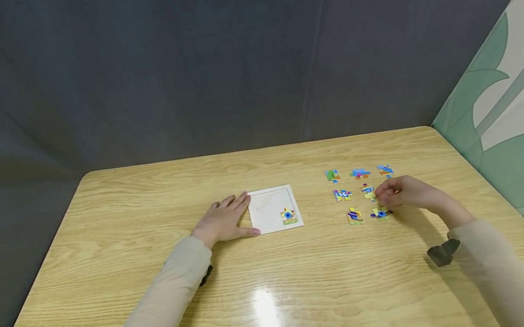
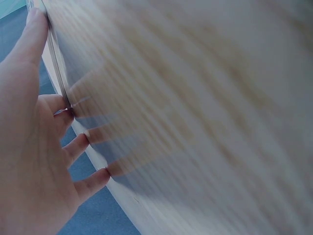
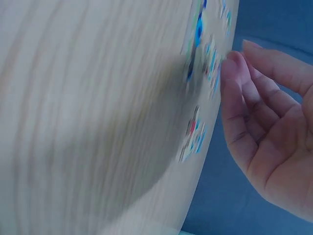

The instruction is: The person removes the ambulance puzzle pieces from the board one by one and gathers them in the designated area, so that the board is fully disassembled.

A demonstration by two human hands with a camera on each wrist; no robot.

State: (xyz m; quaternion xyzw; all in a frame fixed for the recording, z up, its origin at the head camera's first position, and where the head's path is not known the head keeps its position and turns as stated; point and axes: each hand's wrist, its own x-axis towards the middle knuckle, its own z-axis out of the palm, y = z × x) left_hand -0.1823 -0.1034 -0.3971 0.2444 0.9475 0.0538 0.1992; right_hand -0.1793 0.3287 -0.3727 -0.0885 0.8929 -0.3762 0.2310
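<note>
A white square puzzle tray [image 1: 267, 209] lies on the table, with one jigsaw piece [image 1: 288, 215] in its near right corner. My left hand [image 1: 226, 221] rests at the tray's left side, fingers spread, thumb and fingertips along its edge. Off to the right, my right hand [image 1: 405, 193] hovers low over loose jigsaw pieces, fingers loosely bent. Its fingertips [image 3: 230, 71] are right by a yellow and blue piece [image 1: 368, 192] and a piece with a blue round spot [image 1: 381, 214]. No piece shows between thumb and fingers in the right wrist view.
More colourful pieces lie in loose rows: a green one [image 1: 332, 175], two blue-topped ones [image 1: 360, 174] at the back, one with eyes [image 1: 343, 195] and a purple and yellow one [image 1: 354, 216]. The wooden table [image 1: 150, 210] meets a dark curtain [image 1: 192, 74] behind.
</note>
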